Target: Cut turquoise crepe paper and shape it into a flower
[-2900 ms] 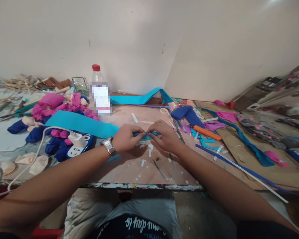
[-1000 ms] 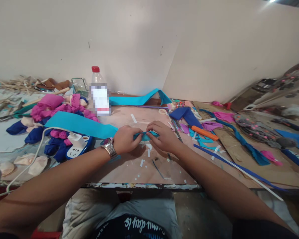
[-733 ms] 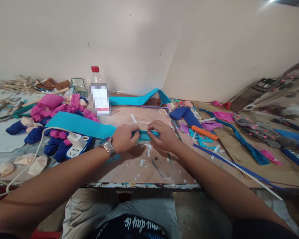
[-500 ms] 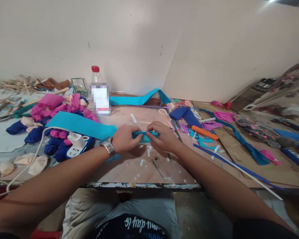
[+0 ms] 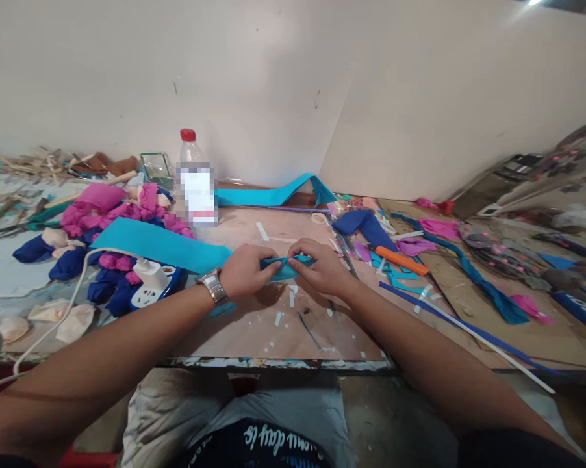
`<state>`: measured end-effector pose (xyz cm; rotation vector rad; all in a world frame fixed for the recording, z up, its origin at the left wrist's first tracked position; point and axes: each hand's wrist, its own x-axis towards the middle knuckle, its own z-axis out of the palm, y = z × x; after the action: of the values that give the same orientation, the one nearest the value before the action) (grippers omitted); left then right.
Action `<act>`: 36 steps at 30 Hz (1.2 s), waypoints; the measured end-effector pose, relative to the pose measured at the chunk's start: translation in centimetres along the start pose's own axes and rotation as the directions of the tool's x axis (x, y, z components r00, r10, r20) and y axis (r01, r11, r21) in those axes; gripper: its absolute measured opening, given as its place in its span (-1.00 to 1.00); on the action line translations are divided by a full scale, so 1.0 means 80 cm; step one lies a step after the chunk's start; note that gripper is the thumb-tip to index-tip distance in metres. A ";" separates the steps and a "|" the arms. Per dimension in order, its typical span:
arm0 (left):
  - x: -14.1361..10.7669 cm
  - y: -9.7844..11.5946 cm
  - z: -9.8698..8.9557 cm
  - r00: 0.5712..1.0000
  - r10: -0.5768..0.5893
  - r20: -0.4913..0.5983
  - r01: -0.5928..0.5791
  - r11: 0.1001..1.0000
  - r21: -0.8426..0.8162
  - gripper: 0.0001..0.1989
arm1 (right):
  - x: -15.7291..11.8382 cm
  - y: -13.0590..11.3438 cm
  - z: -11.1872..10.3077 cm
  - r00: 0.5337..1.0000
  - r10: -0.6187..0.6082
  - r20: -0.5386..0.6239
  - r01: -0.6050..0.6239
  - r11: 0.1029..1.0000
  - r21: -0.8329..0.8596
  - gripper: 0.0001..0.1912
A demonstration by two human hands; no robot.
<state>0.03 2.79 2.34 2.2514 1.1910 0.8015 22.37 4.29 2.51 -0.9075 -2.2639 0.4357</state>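
Observation:
A turquoise strip [image 5: 161, 247], paper or thin cloth, runs from the left of the table into my hands. My left hand [image 5: 247, 270], with a metal watch at the wrist, pinches its gathered end between thumb and fingers. Close beside it, my right hand [image 5: 317, 266] pinches the same folded part. The thumbs nearly meet, and the strip shows bunched between and below them. Both hands are just above the table [image 5: 254, 338]; fingers partly hide the folds.
On the left are a power strip [image 5: 149, 289] with a white plug and cable, and pink and blue bundles [image 5: 93, 208]. Behind stands a red-capped bottle [image 5: 190, 149]. An orange cutter [image 5: 401, 259], a blue folded strip [image 5: 366, 227] and cardboard [image 5: 449, 273] lie right.
My hands keep their pinch at nearly the same spot, and the folds between the fingers shift slightly. A dark shape, perhaps another person's hand, appears at the far right edge.

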 end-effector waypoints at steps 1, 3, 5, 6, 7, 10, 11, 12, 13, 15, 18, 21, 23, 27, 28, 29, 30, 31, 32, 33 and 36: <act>0.000 0.000 0.000 1.000 -0.001 0.003 0.001 1.000 -0.003 -0.71 | 0.000 0.000 0.000 1.000 -0.005 0.001 0.005 1.000 -0.002 -0.81; 0.002 -0.001 -0.001 1.000 0.002 0.018 -0.001 1.000 -0.015 -0.70 | 0.000 0.001 0.000 1.000 -0.013 0.003 0.013 1.000 -0.004 -0.81; 0.003 -0.003 -0.002 0.999 0.006 0.038 -0.005 1.000 -0.030 -0.70 | 0.001 0.002 -0.001 1.000 -0.010 0.002 0.010 1.000 0.006 -0.81; 0.003 -0.004 -0.002 0.999 0.011 0.049 -0.009 0.999 -0.039 -0.70 | 0.001 0.003 -0.001 1.000 -0.008 0.003 0.008 1.000 0.014 -0.81; 0.004 -0.005 -0.002 0.998 0.017 0.059 -0.014 0.999 -0.049 -0.71 | 0.001 0.004 -0.001 1.000 -0.008 0.007 0.007 1.000 0.022 -0.81; 0.004 -0.007 0.000 0.997 0.029 0.075 -0.024 0.997 -0.077 -0.71 | 0.000 0.007 0.001 1.000 -0.017 0.011 0.016 0.999 0.032 -0.82; 0.004 -0.008 0.000 0.996 0.032 0.078 -0.025 0.996 -0.084 -0.71 | 0.000 0.008 0.001 1.000 -0.020 0.007 0.020 0.999 0.031 -0.82; 0.004 -0.007 0.000 0.996 0.031 0.081 -0.024 0.996 -0.087 -0.70 | 0.000 0.008 0.002 1.000 -0.021 -0.001 0.021 0.999 0.028 -0.83; 0.004 -0.007 0.000 0.996 0.027 0.084 -0.019 0.996 -0.087 -0.70 | -0.001 0.009 0.002 1.000 -0.021 -0.013 0.021 0.999 0.024 -0.84; 0.004 -0.007 -0.001 0.996 0.016 0.093 -0.008 0.997 -0.080 -0.70 | -0.001 0.009 0.002 0.999 -0.024 -0.040 0.025 1.000 0.014 -0.86; 0.004 -0.006 -0.002 0.995 -0.002 0.101 0.011 0.996 -0.090 -0.70 | -0.001 0.009 0.002 0.996 -0.051 -0.069 0.051 0.999 -0.003 -0.88; 0.006 -0.007 -0.003 0.994 -0.016 0.107 0.030 0.990 -0.139 -0.69 | -0.001 0.008 0.002 0.990 -0.108 -0.088 0.108 0.994 -0.008 -0.91; 0.007 -0.007 -0.003 0.993 -0.026 0.112 0.046 0.983 -0.178 -0.70 | -0.001 0.009 0.002 0.982 -0.155 -0.104 0.154 0.988 -0.018 -0.93; 0.009 -0.007 -0.003 0.991 -0.046 0.128 0.076 0.966 -0.246 -0.77 | 0.001 0.010 0.002 0.963 -0.244 -0.113 0.239 0.969 -0.058 -0.94; 0.009 -0.008 -0.003 0.989 -0.048 0.136 0.082 0.963 -0.256 -0.77 | 0.002 0.010 0.002 0.957 -0.269 -0.113 0.262 0.962 -0.070 -0.94; 0.009 -0.009 -0.002 0.988 -0.051 0.144 0.088 0.961 -0.264 -0.76 | 0.002 0.010 0.002 0.949 -0.294 -0.112 0.285 0.955 -0.084 -0.93; 0.010 -0.010 -0.001 0.987 -0.052 0.151 0.092 0.958 -0.270 -0.76 | 0.002 0.010 0.001 0.942 -0.316 -0.112 0.306 0.947 -0.098 -0.93; 0.010 -0.012 -0.001 0.986 -0.053 0.156 0.095 0.957 -0.274 -0.76 | 0.003 0.010 0.001 0.935 -0.335 -0.112 0.323 0.940 -0.112 -0.93; 0.011 -0.013 0.000 0.986 -0.055 0.160 0.098 0.956 -0.276 -0.76 | 0.003 0.009 0.000 0.930 -0.349 -0.112 0.335 0.934 -0.126 -0.93; 0.011 -0.015 0.001 0.985 -0.056 0.162 0.100 0.956 -0.277 -0.75 | 0.003 0.009 0.000 0.927 -0.358 -0.113 0.342 0.929 -0.138 -0.93; 0.012 -0.017 0.000 0.984 -0.060 0.166 0.105 0.954 -0.280 -0.74 | 0.003 0.007 -0.003 0.923 -0.368 -0.109 0.349 0.923 -0.162 -0.93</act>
<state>-0.30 4.25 1.73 1.9738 1.0163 0.7020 22.67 4.84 2.48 -0.5474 -2.2872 0.0475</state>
